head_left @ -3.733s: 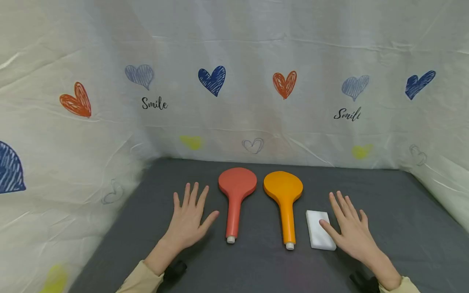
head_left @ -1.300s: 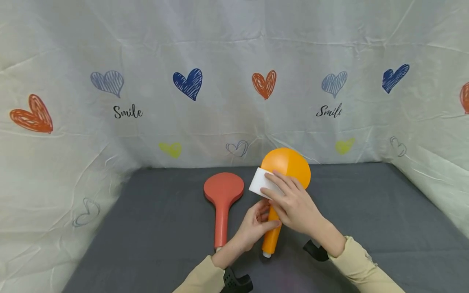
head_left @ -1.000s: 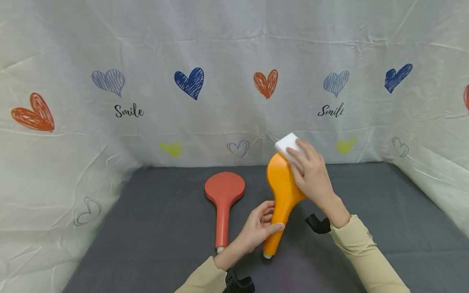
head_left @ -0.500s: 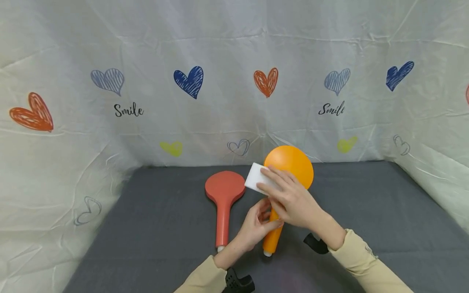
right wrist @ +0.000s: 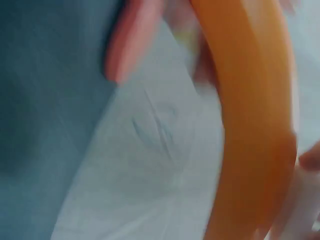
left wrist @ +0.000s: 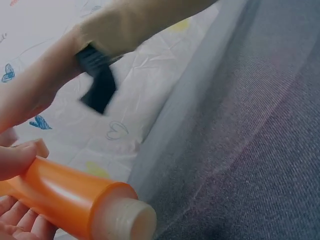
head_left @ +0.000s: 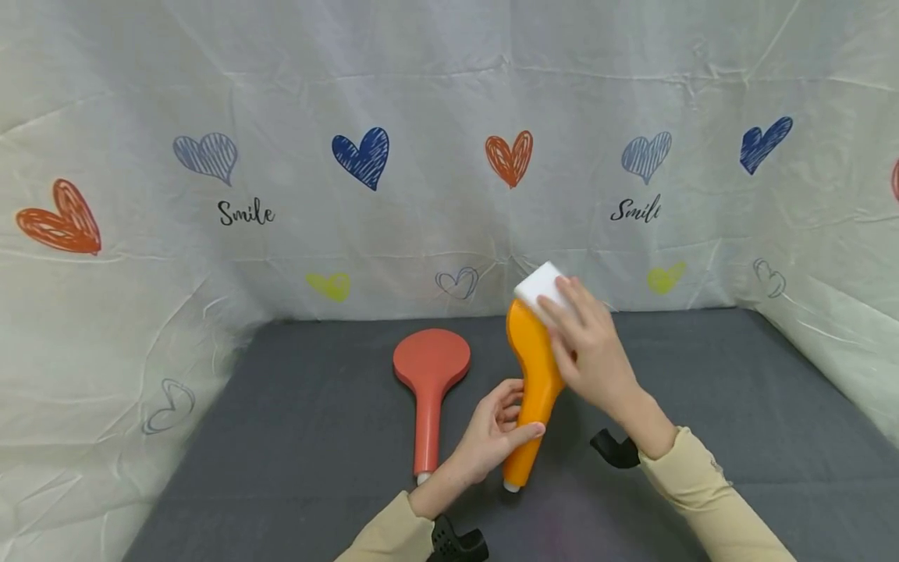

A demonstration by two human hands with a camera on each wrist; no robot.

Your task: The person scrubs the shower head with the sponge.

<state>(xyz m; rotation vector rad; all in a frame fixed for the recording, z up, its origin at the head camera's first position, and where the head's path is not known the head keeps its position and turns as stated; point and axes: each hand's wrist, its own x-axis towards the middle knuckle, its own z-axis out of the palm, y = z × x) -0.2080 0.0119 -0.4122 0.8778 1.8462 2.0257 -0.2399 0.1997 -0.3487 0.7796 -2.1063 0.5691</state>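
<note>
In the head view my left hand (head_left: 488,433) grips the handle of an orange paddle (head_left: 535,351), thumb across its front. The paddle is tilted up, its round head turned partly edge-on and its pale end cap (left wrist: 132,220) pointing down toward me. My right hand (head_left: 597,351) holds a white sponge (head_left: 542,287) against the top of the head, covering the head's right part. In the right wrist view the paddle's orange rim (right wrist: 255,125) is blurred, with the sponge (right wrist: 302,200) at its right. A red paddle (head_left: 430,355) lies flat to the left, its end cap beside my left wrist.
A dark grey cloth (head_left: 316,421) covers the table. White sheeting (head_left: 435,78) printed with hearts and "Smile" closes off the back and both sides. Black wrist mounts (head_left: 460,542) sit on both forearms.
Both hands started spread beside the paddles; the left has since picked up the orange paddle, the right the sponge. Over the last half second the sponge rose rightward and the paddle turned.
</note>
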